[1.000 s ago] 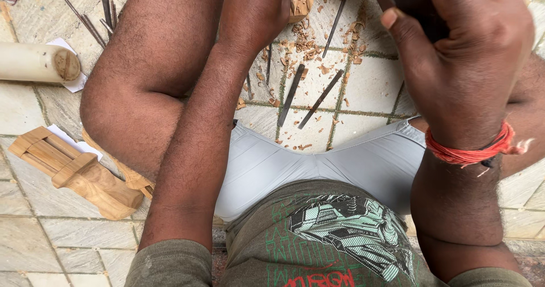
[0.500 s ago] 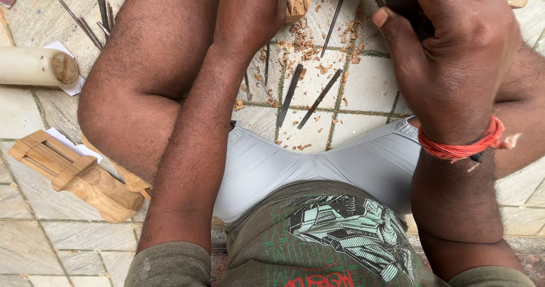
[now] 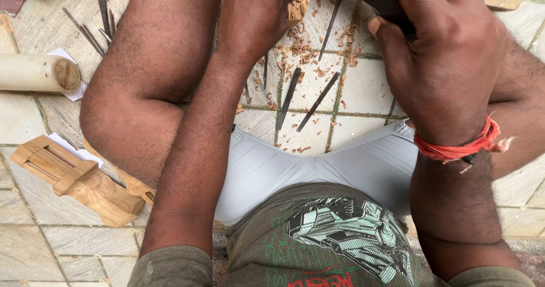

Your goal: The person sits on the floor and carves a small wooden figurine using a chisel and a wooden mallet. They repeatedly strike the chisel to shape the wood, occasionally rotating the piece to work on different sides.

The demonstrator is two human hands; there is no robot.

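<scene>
Both hands (image 3: pixel 255 14) grip tools (carving (image 3: pixel 296 3) left).

The left hand (image 3: pixel 252 17) covers most of the pale carved wood piece (image 3: pixel 297 2) at 12 o'clock; only one rounded end shows past the fingers. The right hand (image 3: pixel 448 65), at 1 o'clock, wraps a dark object (image 3: pixel 377 0) whose top runs off the upper edge, so its kind cannot be told. The wooden cylinder (image 3: pixel 40 72) at 9 o'clock is cut by the left edge.
</scene>
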